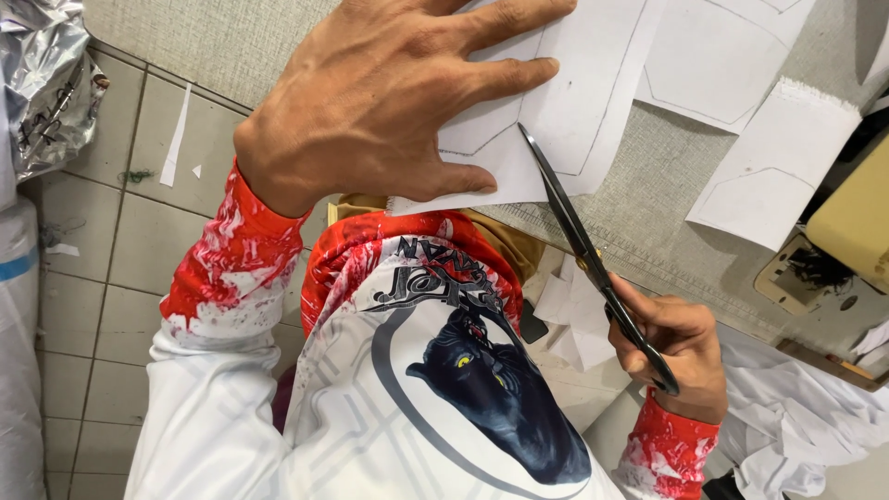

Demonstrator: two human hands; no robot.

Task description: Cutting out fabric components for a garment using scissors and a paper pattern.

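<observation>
Left hand (pixel 389 102) flat, fingers spread, on white sheet (pixel 565 111); right hand (pixel 671 347) grips scissors (pixel 583 245).

1. The left hand (pixel 389 97) is lying flat, palm down, fingers spreading outward and thumb tucking low.
2. The right hand (pixel 671 347) is curling closed around handles, knuckles bending.
3. Both wrists are showing from red-and-white sleeves, the forearms angling apart.
</observation>
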